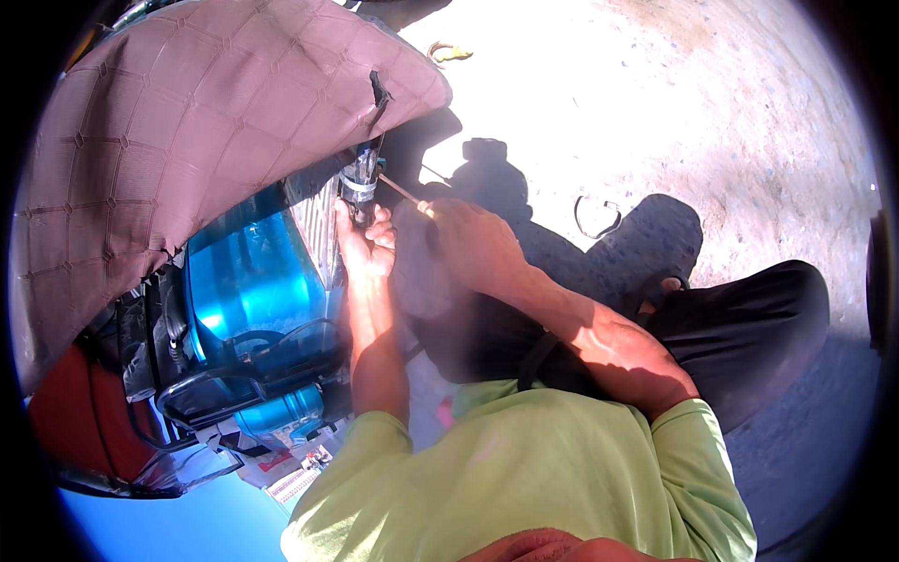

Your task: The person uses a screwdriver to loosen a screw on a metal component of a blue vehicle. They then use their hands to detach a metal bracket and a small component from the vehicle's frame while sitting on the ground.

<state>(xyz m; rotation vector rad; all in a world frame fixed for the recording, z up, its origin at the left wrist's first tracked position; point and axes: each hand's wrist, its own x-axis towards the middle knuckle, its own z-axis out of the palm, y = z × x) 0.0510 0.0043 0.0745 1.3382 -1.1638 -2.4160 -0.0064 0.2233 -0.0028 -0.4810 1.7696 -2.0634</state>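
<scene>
My right hand [476, 244] is closed around a screwdriver [401, 190], whose thin shaft points up and left from a yellowish handle end. Its tip meets, or comes very close to, a silver band clamp [359, 186]. That clamp encircles a dark hose-like tube [357, 171] under the seat's edge. Just below the clamp, my left hand [368, 241] has its fingers curled around the tube's lower end. Shadow hides the exact contact at the screwdriver's tip.
A brown quilted seat cover [206, 103] with a tear overhangs the work. Beneath it stand a shiny blue metal panel [248, 281] and black frame bars [211, 389]. A dark curved strip [599, 220] and a yellow scrap [451, 52] lie on the sunlit ground.
</scene>
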